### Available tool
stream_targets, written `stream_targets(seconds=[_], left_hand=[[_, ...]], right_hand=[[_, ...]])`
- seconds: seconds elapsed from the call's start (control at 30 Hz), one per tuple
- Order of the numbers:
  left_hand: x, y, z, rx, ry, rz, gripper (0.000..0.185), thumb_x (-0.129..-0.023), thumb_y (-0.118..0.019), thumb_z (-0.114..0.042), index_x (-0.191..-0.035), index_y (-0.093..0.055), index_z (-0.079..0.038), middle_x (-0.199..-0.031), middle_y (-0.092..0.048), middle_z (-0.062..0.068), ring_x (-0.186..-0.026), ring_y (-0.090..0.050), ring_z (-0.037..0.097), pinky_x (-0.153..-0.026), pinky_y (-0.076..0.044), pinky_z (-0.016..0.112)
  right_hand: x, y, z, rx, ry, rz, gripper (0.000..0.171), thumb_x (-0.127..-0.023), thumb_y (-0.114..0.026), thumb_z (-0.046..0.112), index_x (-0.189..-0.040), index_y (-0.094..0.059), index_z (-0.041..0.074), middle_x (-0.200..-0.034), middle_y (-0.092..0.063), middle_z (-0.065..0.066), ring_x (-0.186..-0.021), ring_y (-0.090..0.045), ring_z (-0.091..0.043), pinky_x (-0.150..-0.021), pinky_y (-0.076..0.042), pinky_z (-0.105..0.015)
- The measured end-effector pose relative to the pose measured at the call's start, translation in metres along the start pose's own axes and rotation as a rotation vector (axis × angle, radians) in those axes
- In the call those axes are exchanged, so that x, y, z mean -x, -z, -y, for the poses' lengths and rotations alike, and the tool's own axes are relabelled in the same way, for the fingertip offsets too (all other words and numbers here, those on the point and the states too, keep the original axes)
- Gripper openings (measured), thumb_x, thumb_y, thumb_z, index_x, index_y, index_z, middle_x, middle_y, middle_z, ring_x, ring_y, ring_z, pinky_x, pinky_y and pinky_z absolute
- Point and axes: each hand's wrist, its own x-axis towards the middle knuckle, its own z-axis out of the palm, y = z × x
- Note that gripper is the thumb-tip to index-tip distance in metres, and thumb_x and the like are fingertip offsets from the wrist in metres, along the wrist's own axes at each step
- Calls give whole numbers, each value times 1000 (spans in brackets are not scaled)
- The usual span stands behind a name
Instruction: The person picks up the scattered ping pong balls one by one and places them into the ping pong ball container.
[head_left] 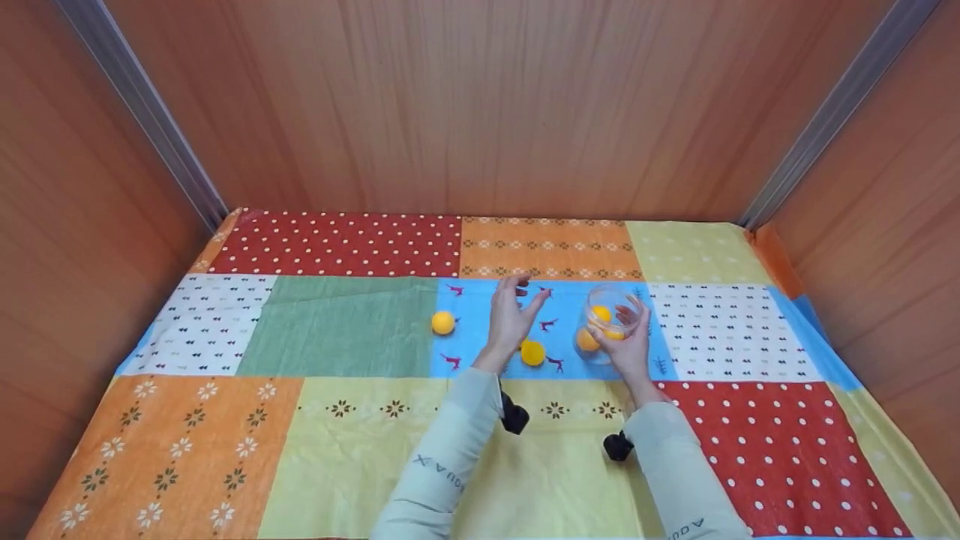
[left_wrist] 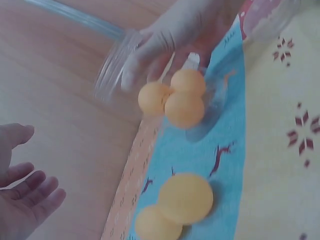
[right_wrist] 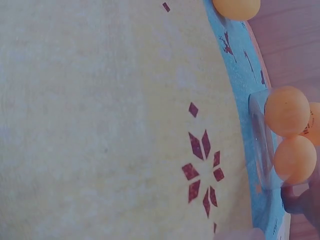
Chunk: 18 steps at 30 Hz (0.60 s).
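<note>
My right hand (head_left: 631,349) grips a clear jar (head_left: 598,358) round its side. Inside the jar are three orange ping-pong balls (left_wrist: 185,109), bunched toward its base in the left wrist view. My left hand (head_left: 511,319) is held over the blue patch of cloth with fingers spread and nothing in them. Just below it, toward me, lies a yellow-orange ball (head_left: 532,353). Another ping-pong ball (head_left: 443,322) sits on the cloth to the left of that hand. The right wrist view shows the jar's base (right_wrist: 260,145), with the balls near it.
A patchwork cloth (head_left: 345,326) covers the table. Wooden panels (head_left: 480,105) rise at the back and both sides, with metal strips (head_left: 150,112) at the corners. Black wrist cameras (head_left: 514,415) are worn on both wrists.
</note>
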Motion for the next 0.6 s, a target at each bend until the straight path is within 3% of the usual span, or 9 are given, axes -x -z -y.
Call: stream_targets(seconds=[0.17, 0.43, 0.6], left_hand=[[-1, 18, 13, -46, 19, -5, 37, -85, -61, -21, -115, -52, -2, -108, -51, 9, -98, -49, 23, -83, -43, 31], [-3, 40, 31, -126, 41, -89, 35, -83, -63, -17, -112, -54, 1, -107, -52, 13, -100, -50, 28, -88, -41, 32], [-2, 51, 44, -172, 37, -128, 35, -83, -63, -17, -111, -54, 2, -108, -52, 14, -102, -49, 29, -89, -40, 35]], right_hand=[[-4, 3, -12, 2, -11, -1, 83, -68, -72, -4, -134, -23, 4, -127, -33, -27, -119, -31, -37, -100, -23, -45], [-6, 3, -25, 4, 84, -17, 80, -66, -72, -7, -131, -26, 2, -122, -36, -30, -114, -34, -39, -98, -25, -44], [-6, 3, -21, -16, 77, -4, 81, -66, -72, -7, -131, -25, 1, -123, -35, -31, -115, -33, -40, -99, -24, -46]])
